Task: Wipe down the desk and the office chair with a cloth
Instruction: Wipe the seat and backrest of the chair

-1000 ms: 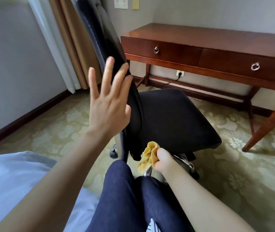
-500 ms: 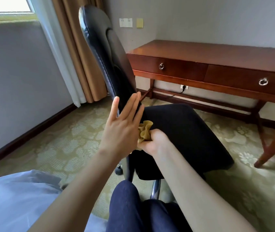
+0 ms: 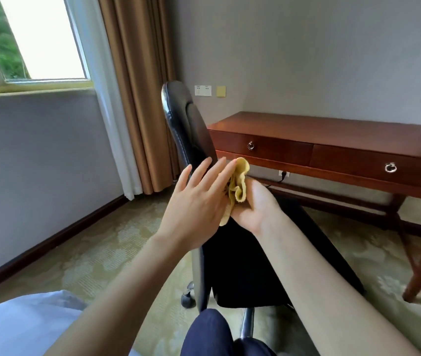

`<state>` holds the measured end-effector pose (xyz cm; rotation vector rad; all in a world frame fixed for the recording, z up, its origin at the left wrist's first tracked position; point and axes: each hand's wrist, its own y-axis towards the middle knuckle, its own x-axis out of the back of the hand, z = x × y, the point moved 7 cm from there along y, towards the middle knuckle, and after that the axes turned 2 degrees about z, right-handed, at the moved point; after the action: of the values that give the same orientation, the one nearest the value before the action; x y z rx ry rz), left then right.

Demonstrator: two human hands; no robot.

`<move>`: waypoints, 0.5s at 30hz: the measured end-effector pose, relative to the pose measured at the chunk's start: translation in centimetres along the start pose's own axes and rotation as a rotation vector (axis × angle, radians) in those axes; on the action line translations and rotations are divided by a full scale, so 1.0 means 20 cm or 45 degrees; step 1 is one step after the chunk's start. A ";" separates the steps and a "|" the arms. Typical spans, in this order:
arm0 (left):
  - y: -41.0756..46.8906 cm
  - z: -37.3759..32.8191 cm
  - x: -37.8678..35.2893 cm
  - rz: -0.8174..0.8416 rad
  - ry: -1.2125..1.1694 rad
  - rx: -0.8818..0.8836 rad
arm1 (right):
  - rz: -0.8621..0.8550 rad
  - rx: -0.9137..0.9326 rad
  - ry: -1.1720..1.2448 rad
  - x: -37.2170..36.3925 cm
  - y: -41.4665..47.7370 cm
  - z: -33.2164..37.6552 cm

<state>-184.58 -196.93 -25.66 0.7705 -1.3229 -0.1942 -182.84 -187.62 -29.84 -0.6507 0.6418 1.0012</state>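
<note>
Wiping seemed partway: right hand [image 3: 253, 206] gripped a crumpled yellow cloth [image 3: 239, 181] beside the black leather office chair [image 3: 186, 124], left hand [image 3: 194, 204] flat, empty, touching the cloth; the reddish-brown wooden desk [image 3: 332, 129] stood apart, whether wiped I couldn't tell.

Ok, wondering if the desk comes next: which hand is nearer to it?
Right. The right hand, gripping the cloth, is in front of the left end of the desk; the left hand, open, is further left by the chair back.
</note>
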 end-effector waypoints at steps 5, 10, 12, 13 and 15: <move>0.07 0.03 0.26 -0.056 0.035 -0.046 | -0.117 0.679 -0.789 -0.10 -0.13 0.24; 0.19 0.21 0.45 -0.183 0.045 0.048 | -0.173 1.299 -1.454 -0.27 -0.22 0.44; 0.27 0.31 0.48 -0.178 -0.017 0.173 | -0.171 1.406 -1.556 -0.33 -0.19 0.47; 0.31 0.37 0.48 -0.151 -0.033 0.240 | -0.161 1.433 -1.570 -0.35 -0.16 0.49; 0.40 0.46 0.44 -0.070 -0.065 0.348 | -0.164 1.447 -1.559 -0.38 -0.09 0.53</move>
<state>-192.97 -199.51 -13.42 1.0393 -1.3945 -0.0776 -182.35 -184.52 -16.99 0.8935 -0.0171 0.5857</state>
